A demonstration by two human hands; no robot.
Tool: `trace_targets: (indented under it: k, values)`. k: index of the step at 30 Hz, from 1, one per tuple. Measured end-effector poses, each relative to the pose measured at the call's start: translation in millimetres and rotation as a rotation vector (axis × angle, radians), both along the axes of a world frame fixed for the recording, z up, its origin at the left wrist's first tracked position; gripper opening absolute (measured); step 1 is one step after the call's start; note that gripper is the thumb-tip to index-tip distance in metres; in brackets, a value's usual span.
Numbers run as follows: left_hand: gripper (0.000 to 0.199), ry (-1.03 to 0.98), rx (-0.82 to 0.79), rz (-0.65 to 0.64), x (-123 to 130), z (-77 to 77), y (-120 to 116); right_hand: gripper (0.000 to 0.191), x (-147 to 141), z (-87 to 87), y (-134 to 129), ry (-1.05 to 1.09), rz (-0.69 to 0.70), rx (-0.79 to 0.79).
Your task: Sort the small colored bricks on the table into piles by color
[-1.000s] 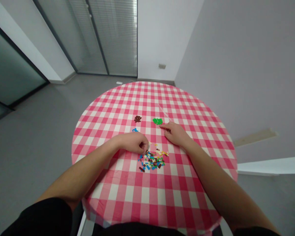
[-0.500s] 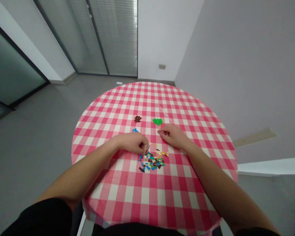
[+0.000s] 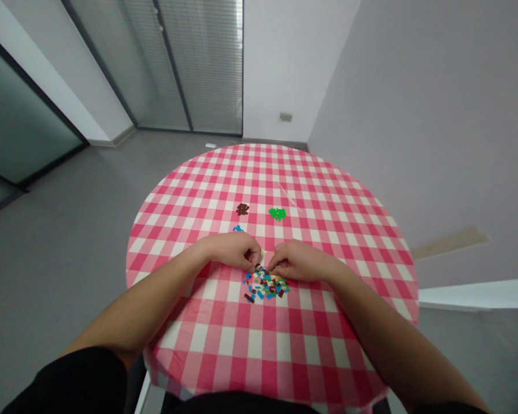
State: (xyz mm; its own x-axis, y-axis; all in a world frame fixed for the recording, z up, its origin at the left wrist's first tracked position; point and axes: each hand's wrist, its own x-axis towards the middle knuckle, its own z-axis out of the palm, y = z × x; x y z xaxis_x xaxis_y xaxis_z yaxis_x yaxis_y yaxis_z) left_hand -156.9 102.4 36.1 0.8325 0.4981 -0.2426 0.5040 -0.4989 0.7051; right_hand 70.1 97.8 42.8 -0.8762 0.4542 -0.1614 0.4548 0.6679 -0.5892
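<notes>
A mixed heap of small building bricks point(image 3: 266, 286) in blue, green, brown, white and yellow lies on the checked cloth. My left hand point(image 3: 238, 250) rests at the heap's upper left edge, its fingers curled together at the bricks. At the upper right edge, my right hand point(image 3: 300, 260) has its fingertips pinched down on the heap and covers some yellow pieces. Whatever either hand holds is too small or hidden to make out. Beyond them sit a brown brick pile point(image 3: 242, 209), a green brick pile point(image 3: 278, 214) and a few blue bricks point(image 3: 237, 228), partly behind my left hand.
The round table point(image 3: 259, 339) wears a red and white checked cloth that hangs over its edge. A white wall point(image 3: 414, 115) stands close on the right. Behind the table are glass panels point(image 3: 211, 69) with blinds.
My right hand has moved down and left, from near the green pile to the mixed heap. My left hand has stayed in place.
</notes>
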Motion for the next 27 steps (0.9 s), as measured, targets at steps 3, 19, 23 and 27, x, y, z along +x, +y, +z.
trace_targets:
  k: [3,19,23,27]
  values:
    - [0.006,-0.003,0.005,0.007,0.1,0.4,-0.3,0.030,0.3,-1.3,-1.8,0.009,-0.004,0.015]
    - [0.008,-0.015,0.018,0.003,0.7,-3.2,0.0,0.017,-2.6,-4.4,-4.3,0.000,-0.039,0.049]
    - [0.008,-0.024,0.024,-0.006,0.8,-4.0,-0.2,0.013,-1.6,-4.2,-3.6,0.032,-0.043,0.027]
    - [0.008,-0.008,0.031,-0.018,1.1,-1.4,-2.4,0.013,4.1,-5.3,6.3,0.135,-0.207,0.053]
